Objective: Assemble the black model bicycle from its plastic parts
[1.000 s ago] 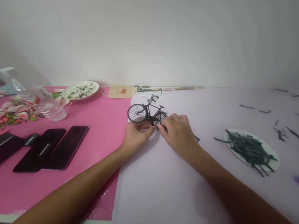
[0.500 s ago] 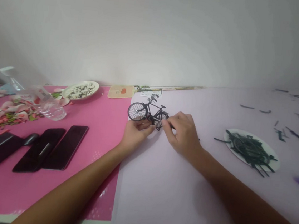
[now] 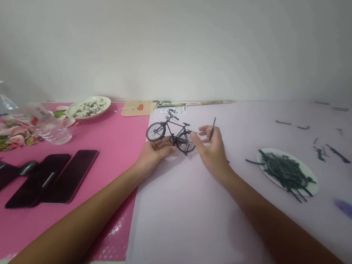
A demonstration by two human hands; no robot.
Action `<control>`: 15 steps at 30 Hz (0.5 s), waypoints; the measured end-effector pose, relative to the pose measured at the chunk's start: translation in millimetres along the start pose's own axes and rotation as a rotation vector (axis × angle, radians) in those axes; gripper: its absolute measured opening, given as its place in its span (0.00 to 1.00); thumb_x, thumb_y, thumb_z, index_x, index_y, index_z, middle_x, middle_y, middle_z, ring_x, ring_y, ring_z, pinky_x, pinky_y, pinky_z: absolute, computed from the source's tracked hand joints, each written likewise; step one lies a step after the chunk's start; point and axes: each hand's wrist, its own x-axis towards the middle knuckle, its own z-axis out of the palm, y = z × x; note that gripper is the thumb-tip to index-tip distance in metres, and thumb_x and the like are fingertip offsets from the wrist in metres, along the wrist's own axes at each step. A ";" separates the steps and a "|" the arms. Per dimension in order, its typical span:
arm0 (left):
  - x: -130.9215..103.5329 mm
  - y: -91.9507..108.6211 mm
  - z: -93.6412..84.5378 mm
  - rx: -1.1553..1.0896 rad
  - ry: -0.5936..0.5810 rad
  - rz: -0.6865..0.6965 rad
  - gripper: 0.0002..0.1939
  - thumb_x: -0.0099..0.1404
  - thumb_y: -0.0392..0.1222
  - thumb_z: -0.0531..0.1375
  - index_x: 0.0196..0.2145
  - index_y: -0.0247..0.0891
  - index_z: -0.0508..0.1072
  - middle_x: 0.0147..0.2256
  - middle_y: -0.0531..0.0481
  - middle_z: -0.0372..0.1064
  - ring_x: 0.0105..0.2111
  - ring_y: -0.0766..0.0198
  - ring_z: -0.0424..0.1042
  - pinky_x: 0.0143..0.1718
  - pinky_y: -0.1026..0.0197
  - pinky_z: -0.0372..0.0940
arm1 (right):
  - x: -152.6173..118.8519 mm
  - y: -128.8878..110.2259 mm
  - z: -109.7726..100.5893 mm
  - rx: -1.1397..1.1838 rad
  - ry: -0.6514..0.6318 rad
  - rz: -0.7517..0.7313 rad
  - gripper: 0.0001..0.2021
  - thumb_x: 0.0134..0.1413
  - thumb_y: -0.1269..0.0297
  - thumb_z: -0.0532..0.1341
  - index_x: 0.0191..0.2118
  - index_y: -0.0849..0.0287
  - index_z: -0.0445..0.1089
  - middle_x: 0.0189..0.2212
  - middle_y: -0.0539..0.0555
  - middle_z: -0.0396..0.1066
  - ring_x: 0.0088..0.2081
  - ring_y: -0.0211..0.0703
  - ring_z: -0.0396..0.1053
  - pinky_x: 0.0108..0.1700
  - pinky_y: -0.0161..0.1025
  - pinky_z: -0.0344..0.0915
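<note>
A black miniature bicycle (image 3: 176, 128) is held above the pale sheet, its front wheel to the left. My left hand (image 3: 152, 154) supports it from below, with fingers closed around its underside near the pedals. On the right, my right hand (image 3: 213, 151) has its thumb beside the rear wheel; whether the two touch I cannot tell. A thin dark rod (image 3: 213, 128) stands upright between the fingers of that hand, its lower end hidden.
At right a white plate (image 3: 312, 190) bears dark green strips, with several loose dark pieces (image 3: 338, 154) beyond. Two phones (image 3: 71, 175), a plastic bottle (image 3: 52, 128), artificial flowers (image 3: 7, 134) and a plate of white bits (image 3: 106, 107) occupy the pink left side.
My right hand has drawn back slightly from the rear wheel and opened its pinch. The rod, earlier pointed at the bicycle, now stands upright. My left hand still holds the bicycle.
</note>
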 end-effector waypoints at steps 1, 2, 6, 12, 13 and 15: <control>-0.1 0.1 -0.5 0.000 -0.018 -0.010 0.31 0.52 0.40 0.77 0.54 0.33 0.79 0.52 0.37 0.79 0.55 0.47 0.76 0.62 0.45 0.66 | 0.1 -0.4 0.1 0.016 -0.009 0.000 0.19 0.57 0.51 0.69 0.39 0.52 0.58 0.48 0.57 0.72 0.50 0.50 0.72 0.49 0.49 0.68; -0.3 0.4 -1.1 0.003 -0.038 -0.016 0.31 0.53 0.40 0.76 0.54 0.33 0.79 0.51 0.37 0.79 0.55 0.46 0.76 0.62 0.45 0.66 | 0.3 -0.5 0.2 0.051 -0.035 0.012 0.19 0.56 0.51 0.69 0.38 0.52 0.58 0.49 0.57 0.73 0.51 0.50 0.72 0.50 0.50 0.68; -1.1 1.4 -2.8 0.022 -0.088 -0.024 0.29 0.54 0.39 0.76 0.54 0.32 0.79 0.50 0.37 0.79 0.54 0.48 0.77 0.61 0.47 0.66 | 0.8 5.0 2.0 0.241 -0.142 0.099 0.22 0.57 0.50 0.69 0.35 0.51 0.53 0.41 0.53 0.76 0.45 0.47 0.73 0.48 0.49 0.69; -1.8 0.9 -2.0 0.022 -0.062 -0.025 0.28 0.53 0.40 0.76 0.51 0.33 0.79 0.48 0.39 0.80 0.50 0.49 0.78 0.59 0.48 0.68 | -0.7 12.3 5.7 0.232 -0.133 0.063 0.23 0.56 0.50 0.70 0.33 0.51 0.52 0.36 0.51 0.73 0.39 0.44 0.71 0.43 0.46 0.69; -1.9 0.8 -1.7 0.021 -0.063 -0.026 0.27 0.53 0.40 0.76 0.51 0.34 0.79 0.48 0.39 0.80 0.50 0.50 0.78 0.59 0.47 0.68 | -0.9 12.0 5.7 0.233 -0.132 0.064 0.23 0.56 0.51 0.70 0.33 0.51 0.52 0.36 0.51 0.73 0.39 0.44 0.70 0.43 0.46 0.69; -1.9 0.6 -1.5 0.019 -0.063 -0.025 0.27 0.53 0.40 0.76 0.51 0.34 0.80 0.48 0.39 0.80 0.50 0.50 0.78 0.59 0.47 0.68 | -1.2 11.1 5.5 0.246 -0.133 0.069 0.23 0.56 0.51 0.70 0.34 0.51 0.52 0.36 0.51 0.73 0.39 0.44 0.70 0.43 0.46 0.69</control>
